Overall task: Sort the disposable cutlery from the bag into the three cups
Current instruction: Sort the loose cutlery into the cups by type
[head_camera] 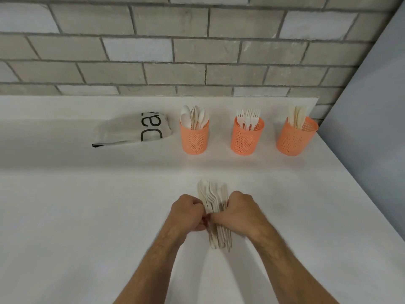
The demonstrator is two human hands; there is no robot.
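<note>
I see my left hand [190, 210] and my right hand [237, 212] closed together around one mixed bundle of cutlery [215, 200], the fingers of both curled tight on it from either side, so neither hand is free. The bundle lies lengthwise, on or just above the white surface [87, 216], well in front of the middle cup [246, 138], its heads pointing toward that cup and its handles sticking out toward me below my hands. The middle cup holds forks. To its left stands the spoon cup [194, 137], filled with spoons, and to its right the knife cup [294, 137], whose pale flat pieces look like knives. All three are orange mesh cups in a row near the brick wall [153, 51]. Left of the spoon cup the bag [135, 130] lies flat, printed with dark letters.
</note>
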